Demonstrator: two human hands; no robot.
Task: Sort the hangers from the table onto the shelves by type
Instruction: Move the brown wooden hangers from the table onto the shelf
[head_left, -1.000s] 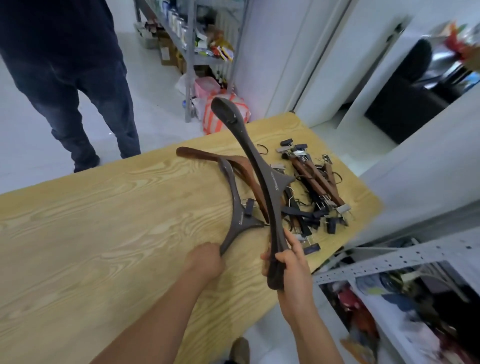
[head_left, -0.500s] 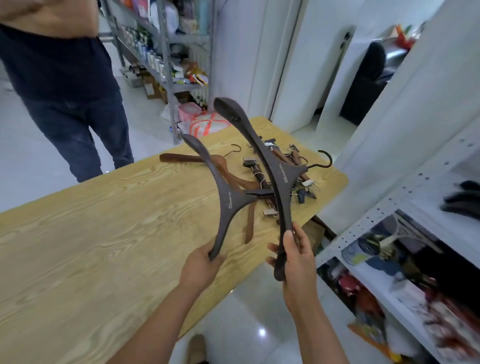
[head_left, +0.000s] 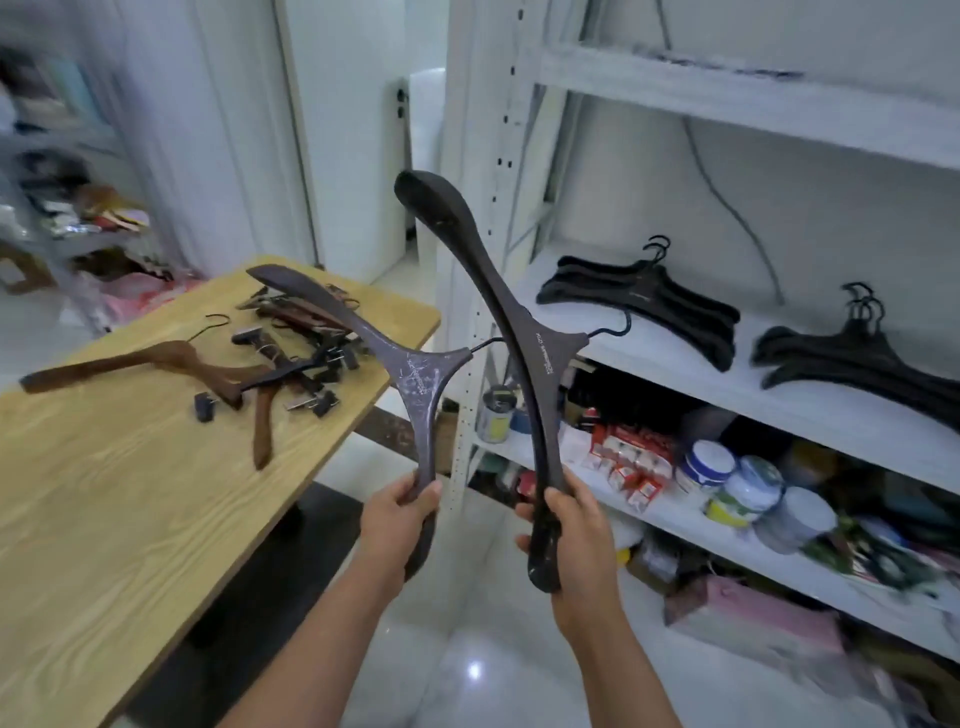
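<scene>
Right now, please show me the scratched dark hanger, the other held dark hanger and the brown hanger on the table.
scratched dark hanger (head_left: 423, 376): head view, centre.
other dark hanger (head_left: 543, 358): head view, printed centre.
brown hanger (head_left: 114, 364): head view, leftward arm.

a scuffed dark hanger (head_left: 415, 374) was gripped by its lower end in the left hand (head_left: 397, 512). its upper arm reached over the table (head_left: 104, 519) corner and its hook pointed right. a taller dark hanger (head_left: 524, 364) stood nearly upright, gripped at the bottom by the right hand (head_left: 569, 525), with its hook toward the white shelf (head_left: 649, 358). brown wooden hangers (head_left: 156, 361) lay flat on the table beside a tangle of clip hangers (head_left: 306, 332). on the shelf, a left stack of black hangers (head_left: 639, 296) and a right stack of black hangers (head_left: 852, 358) lay flat side by side.
</scene>
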